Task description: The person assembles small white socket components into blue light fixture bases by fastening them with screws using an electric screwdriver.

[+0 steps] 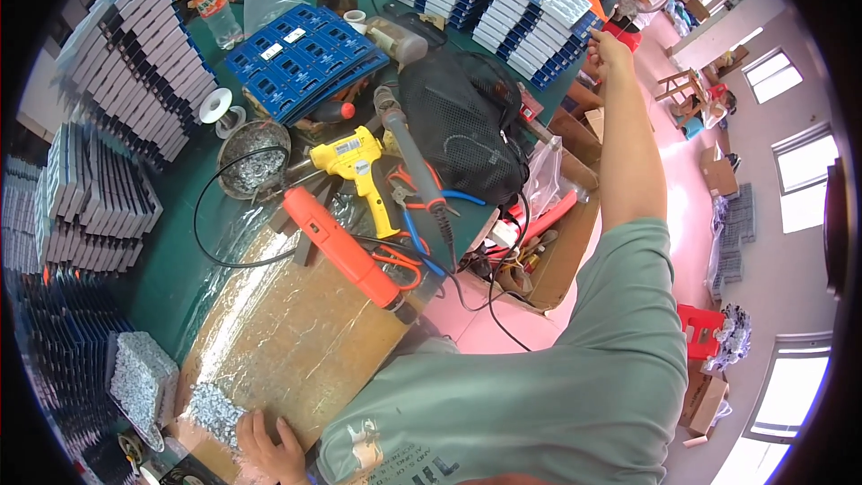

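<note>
My left hand (272,451) rests at the lower edge on the clear-covered brown board (287,323), its fingers apart, beside a heap of small whitish parts (215,413). My right arm reaches far out to the right. There my right hand (612,52) has its fingers curled together at the corner of a stack of white and blue panels (532,31); what they pinch is too small to tell. Between my hands lie a red-orange electric screwdriver (337,242), a yellow soldering gun (352,166), a soldering iron (413,153) and cutters with blue and orange handles (411,216).
Tall panel stacks (135,63) line the left side. A box of small parts (142,377) stands near the left hand. Blue circuit boards (305,58), a metal bowl (254,160), a bottle (214,4) and a black bag (462,121) crowd the table. A carton (561,260) sits below its right edge.
</note>
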The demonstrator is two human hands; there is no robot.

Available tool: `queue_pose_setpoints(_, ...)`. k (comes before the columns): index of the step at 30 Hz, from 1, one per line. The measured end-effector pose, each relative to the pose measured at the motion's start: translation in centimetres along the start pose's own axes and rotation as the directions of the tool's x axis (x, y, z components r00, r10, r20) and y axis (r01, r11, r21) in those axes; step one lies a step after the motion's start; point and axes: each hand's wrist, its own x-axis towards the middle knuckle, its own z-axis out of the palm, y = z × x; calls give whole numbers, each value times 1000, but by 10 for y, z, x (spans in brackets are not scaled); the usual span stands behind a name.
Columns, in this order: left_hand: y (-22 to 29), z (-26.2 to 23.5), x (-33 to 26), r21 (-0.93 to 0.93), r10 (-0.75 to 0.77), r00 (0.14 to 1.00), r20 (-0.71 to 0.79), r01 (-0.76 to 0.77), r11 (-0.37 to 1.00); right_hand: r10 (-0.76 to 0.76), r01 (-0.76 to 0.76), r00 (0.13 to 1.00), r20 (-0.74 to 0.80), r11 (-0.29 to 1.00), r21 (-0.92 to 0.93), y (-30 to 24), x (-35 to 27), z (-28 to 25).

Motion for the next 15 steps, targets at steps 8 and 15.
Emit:
queue_pose_setpoints(8, 3, -1, 1, -17, -8, 1000, 7, 8, 1000, 89, -127, 979, 181, 969, 211, -3, 20, -1)
queue_pose_setpoints(15, 5, -4, 4, -15, 17, 1000, 11, -17, 1000, 13, -68, 971, 239, 973, 223, 4, 26, -8)
